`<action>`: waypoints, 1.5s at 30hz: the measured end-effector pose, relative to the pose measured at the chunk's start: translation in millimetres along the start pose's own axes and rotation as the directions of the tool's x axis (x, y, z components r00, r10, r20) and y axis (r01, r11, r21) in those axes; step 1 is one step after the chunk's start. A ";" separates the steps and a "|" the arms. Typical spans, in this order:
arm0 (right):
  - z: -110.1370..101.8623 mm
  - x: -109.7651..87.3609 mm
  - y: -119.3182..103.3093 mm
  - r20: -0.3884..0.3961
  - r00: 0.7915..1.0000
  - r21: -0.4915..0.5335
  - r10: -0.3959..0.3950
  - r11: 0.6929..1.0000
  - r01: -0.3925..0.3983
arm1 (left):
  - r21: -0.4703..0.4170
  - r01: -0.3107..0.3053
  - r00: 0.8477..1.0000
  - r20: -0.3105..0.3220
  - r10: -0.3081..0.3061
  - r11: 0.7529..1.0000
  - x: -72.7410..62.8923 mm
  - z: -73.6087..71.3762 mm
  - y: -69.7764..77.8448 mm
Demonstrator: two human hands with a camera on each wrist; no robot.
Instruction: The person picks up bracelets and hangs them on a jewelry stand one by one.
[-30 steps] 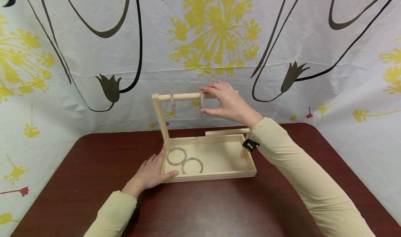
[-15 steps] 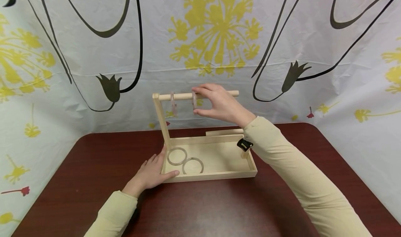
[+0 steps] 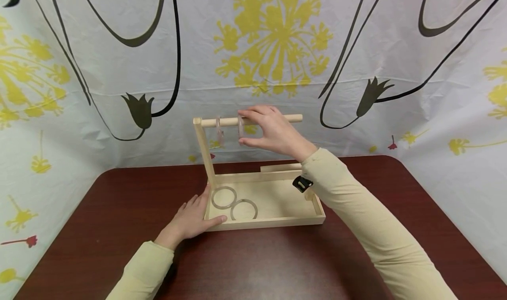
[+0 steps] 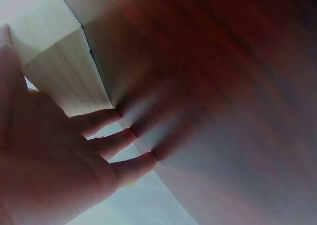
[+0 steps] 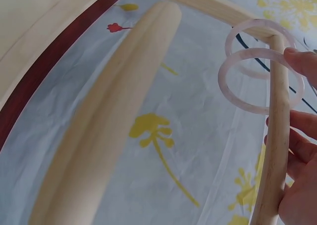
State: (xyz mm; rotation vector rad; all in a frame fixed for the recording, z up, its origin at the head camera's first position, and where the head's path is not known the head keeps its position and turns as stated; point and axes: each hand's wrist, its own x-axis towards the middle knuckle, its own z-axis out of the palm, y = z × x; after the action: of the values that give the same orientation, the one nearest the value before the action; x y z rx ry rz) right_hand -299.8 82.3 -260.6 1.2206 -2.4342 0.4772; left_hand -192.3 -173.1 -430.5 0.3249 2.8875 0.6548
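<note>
In the head view my right hand pinches a pale translucent bangle between thumb and fingertips, with the bangle around the upper rod of a wooden stand. Another bangle hangs nearer the rod's left post. Both rings, the held bangle and the one behind it, show in the right wrist view. My left hand rests against the left end of the stand's tray, its thumb over the front wall. In the left wrist view, straight fingers reach down to the tabletop.
Two more bangles, a left one and a right one, lie flat inside the tray. A lower wooden bar runs behind it at right, partly hidden by my sleeve. A patterned sheet hangs behind the dark table.
My right hand has slid the pinched bangle leftward along the rod, closer to the hanging one. The left hand and the tray stay where they were.
</note>
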 end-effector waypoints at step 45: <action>7.6 -51.3 -18.2 -0.167 0.986 0.323 -0.027 0.943 0.080 | 0.001 -0.015 1.000 -0.002 0.015 1.000 1.4 4.1 -3.8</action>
State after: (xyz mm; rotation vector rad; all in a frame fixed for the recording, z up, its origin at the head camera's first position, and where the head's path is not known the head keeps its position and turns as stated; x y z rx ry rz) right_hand -258.0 103.8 -289.0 1.3158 -2.2381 0.9582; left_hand -193.4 -174.4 -436.0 0.3468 2.8902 0.6569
